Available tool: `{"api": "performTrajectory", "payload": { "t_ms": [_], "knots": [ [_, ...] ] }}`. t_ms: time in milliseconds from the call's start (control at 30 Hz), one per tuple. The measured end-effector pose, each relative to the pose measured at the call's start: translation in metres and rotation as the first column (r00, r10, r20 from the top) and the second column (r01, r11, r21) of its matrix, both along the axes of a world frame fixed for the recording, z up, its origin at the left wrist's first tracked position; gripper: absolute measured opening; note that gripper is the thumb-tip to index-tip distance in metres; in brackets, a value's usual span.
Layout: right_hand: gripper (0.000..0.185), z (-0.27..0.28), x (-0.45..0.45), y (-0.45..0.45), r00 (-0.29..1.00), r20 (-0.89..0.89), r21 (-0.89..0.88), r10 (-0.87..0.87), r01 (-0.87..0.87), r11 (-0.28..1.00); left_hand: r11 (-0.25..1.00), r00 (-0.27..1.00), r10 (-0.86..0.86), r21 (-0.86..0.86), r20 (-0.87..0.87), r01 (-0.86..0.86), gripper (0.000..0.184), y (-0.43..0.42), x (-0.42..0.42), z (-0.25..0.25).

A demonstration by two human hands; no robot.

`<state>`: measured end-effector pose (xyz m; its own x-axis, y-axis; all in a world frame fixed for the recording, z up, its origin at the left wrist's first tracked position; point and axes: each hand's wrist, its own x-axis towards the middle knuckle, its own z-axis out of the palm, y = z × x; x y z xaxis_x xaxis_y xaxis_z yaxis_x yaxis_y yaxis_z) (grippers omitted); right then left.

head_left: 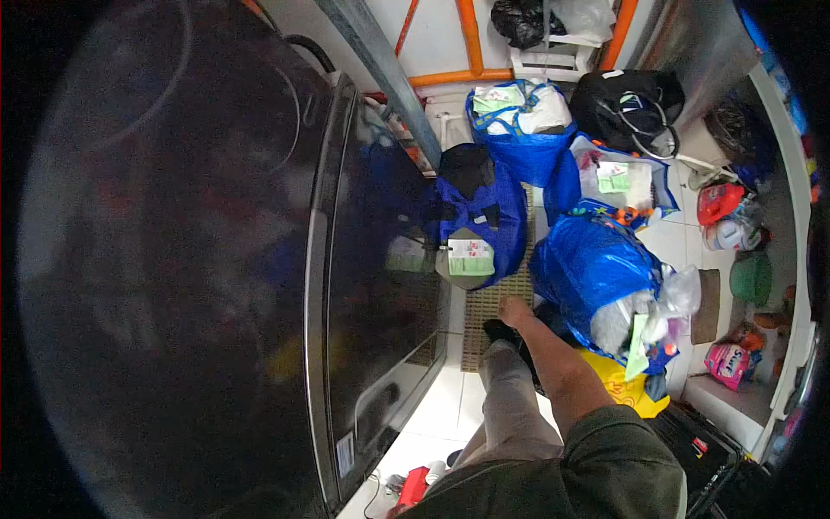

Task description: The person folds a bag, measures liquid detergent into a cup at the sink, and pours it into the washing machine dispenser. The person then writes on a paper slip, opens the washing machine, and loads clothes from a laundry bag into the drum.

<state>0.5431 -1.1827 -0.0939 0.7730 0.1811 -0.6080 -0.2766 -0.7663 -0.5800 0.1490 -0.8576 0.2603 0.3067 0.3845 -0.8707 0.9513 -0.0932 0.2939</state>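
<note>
My right hand (515,310) hangs low in the middle of the head view, fingers curled in and nothing visible in them. It is above the slatted beige mat (484,316), close to my dark shoe (499,330). Nearest on the right is a large shiny blue bag (588,264) with clear plastic spilling from its mouth. Just beyond the hand stands a full purple-blue bag (510,203) with a white and green paper label (471,258) on it. My left hand is out of view.
A tall dark glossy appliance (380,242) fills the left side. Behind are more blue bags (532,156) and a black bag (627,108). A yellow bag (618,381) lies at right, near shelving with a pink packet (727,364). A red box (414,486) is on the floor.
</note>
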Motion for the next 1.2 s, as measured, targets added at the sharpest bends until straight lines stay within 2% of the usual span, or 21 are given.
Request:
{"api": "performTrajectory", "payload": {
  "t_ms": [33,133,200,267,367,500,633,667,767,867,967,1100,1133,1200],
  "knots": [
    [0.040,0.048,0.023,0.004,0.992,-0.004,0.021,-0.127,0.127,0.992,1.000,1.000,-0.001,-0.002,0.000,0.001,0.037,-0.003,0.015,-0.001],
    [0.039,0.098,0.103,0.027,0.966,0.099,0.071,-0.239,0.232,0.970,1.000,1.000,0.014,0.001,-0.011,-0.014,0.036,-0.012,0.053,-0.006],
    [0.049,0.091,0.159,0.043,0.945,0.247,0.066,-0.214,0.204,0.977,1.000,0.999,0.026,0.013,-0.029,-0.026,0.036,-0.013,0.071,-0.008],
    [0.061,0.094,0.202,0.059,0.929,0.308,0.022,-0.206,0.210,0.978,0.999,0.998,0.046,0.027,-0.047,-0.045,0.036,-0.013,0.085,-0.012],
    [0.070,0.105,0.247,0.076,0.961,0.238,-0.064,-0.138,0.157,0.985,0.997,0.995,0.072,0.045,-0.073,-0.069,0.036,-0.009,0.102,-0.017],
    [0.072,0.091,0.273,0.094,0.996,0.017,-0.219,0.092,-0.086,0.972,0.994,0.990,0.098,0.062,-0.100,-0.092,0.036,-0.006,0.115,-0.021],
    [0.055,0.074,0.276,0.098,0.997,0.057,-0.162,-0.045,0.054,0.985,0.993,0.987,0.108,0.063,-0.118,-0.101,0.035,-0.004,0.120,-0.023],
    [0.045,0.073,0.269,0.097,0.943,0.232,-0.052,-0.239,0.258,0.965,0.993,0.987,0.107,0.061,-0.119,-0.101,0.035,-0.003,0.120,-0.021],
    [0.040,0.062,0.259,0.100,0.781,0.469,0.256,-0.412,0.327,0.910,0.995,0.990,0.093,0.052,-0.107,-0.088,0.035,0.003,0.122,-0.017],
    [0.034,0.078,0.260,0.100,0.951,0.150,0.217,-0.271,0.236,0.947,0.997,0.993,0.073,0.044,-0.090,-0.069,0.035,0.004,0.117,-0.012],
    [0.031,0.097,0.247,0.110,0.966,0.196,-0.201,-0.171,0.210,0.957,0.999,0.998,0.044,0.029,-0.054,-0.042,0.035,0.003,0.110,-0.007],
    [0.027,0.144,0.233,0.091,0.995,0.056,-0.285,-0.085,0.097,0.954,1.000,1.000,-0.009,0.002,0.021,0.009,0.035,0.004,0.092,-0.002],
    [0.032,0.160,0.226,0.083,0.992,0.026,-0.278,-0.123,0.125,0.952,1.000,0.999,-0.027,-0.005,0.039,0.027,0.035,0.003,0.084,-0.002],
    [0.028,0.142,0.193,0.066,0.989,0.130,-0.289,-0.075,0.111,0.951,0.997,0.995,-0.071,-0.025,0.073,0.073,0.035,0.008,0.065,0.002]
  ]
}}
